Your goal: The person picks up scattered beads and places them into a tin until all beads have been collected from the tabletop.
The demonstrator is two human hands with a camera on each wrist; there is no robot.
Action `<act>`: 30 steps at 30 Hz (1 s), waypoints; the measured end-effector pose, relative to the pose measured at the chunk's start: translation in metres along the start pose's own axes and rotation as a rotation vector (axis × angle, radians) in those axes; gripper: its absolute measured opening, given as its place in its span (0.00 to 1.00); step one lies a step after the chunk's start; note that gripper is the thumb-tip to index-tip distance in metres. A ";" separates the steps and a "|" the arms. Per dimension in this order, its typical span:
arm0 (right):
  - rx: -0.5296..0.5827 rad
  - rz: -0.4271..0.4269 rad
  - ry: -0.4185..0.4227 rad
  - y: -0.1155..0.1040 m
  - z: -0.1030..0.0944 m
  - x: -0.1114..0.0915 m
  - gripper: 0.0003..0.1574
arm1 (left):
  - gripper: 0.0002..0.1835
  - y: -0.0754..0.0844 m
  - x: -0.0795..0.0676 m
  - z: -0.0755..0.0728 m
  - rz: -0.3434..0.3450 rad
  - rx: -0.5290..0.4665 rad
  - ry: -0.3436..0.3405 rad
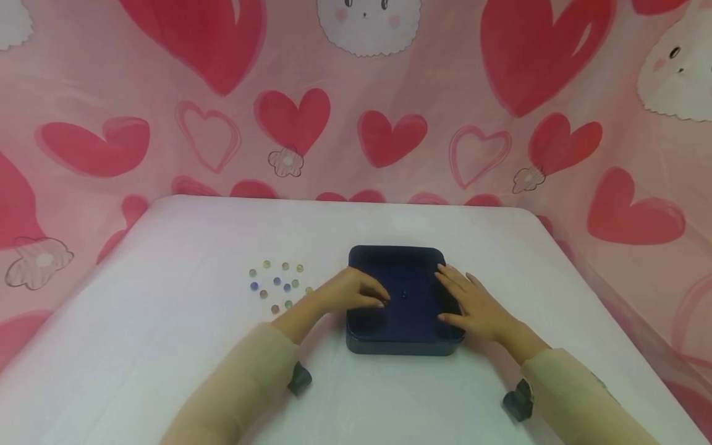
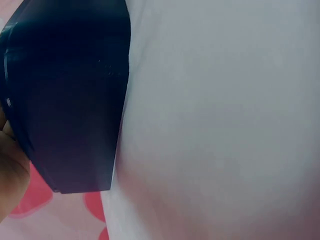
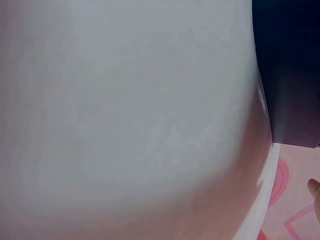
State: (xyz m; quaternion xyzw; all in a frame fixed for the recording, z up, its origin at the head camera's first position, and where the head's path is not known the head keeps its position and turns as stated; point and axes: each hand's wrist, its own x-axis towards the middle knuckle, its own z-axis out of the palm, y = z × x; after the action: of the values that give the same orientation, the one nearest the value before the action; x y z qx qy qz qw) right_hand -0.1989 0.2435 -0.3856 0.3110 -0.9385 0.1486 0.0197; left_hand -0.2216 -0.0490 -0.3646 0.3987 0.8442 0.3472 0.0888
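A dark blue rectangular box [image 1: 406,347] with low walls stands on the white table. One small dark marble [image 1: 404,295] lies on its floor near the middle. My left hand [image 1: 353,290] reaches over the box's left wall, thumb and fingertips pinching a small marble [image 1: 386,301] that is mostly hidden. Along the right wall my right hand [image 1: 473,306] rests with its fingers spread, fingertips over the rim. The left wrist view has the box's side [image 2: 65,125] with part of the left hand [image 2: 11,172] at the edge.
Several glass marbles [image 1: 277,281] in green, blue, yellow and brownish tones lie scattered on the white table [image 1: 183,278] left of the box. A pink cloth with red hearts [image 1: 392,139] hangs behind and beside the table. Dark devices [image 1: 300,379] sit at both wrists.
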 end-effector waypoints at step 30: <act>0.009 -0.014 0.019 0.000 0.001 0.000 0.46 | 0.10 0.010 0.025 0.018 -0.019 0.372 -0.206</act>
State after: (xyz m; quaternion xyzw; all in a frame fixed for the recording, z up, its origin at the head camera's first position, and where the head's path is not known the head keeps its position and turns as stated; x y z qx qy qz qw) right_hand -0.1987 0.2439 -0.3865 0.3161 -0.9354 0.1557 0.0283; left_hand -0.2242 -0.0173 -0.3677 0.4336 0.8839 0.1422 0.1028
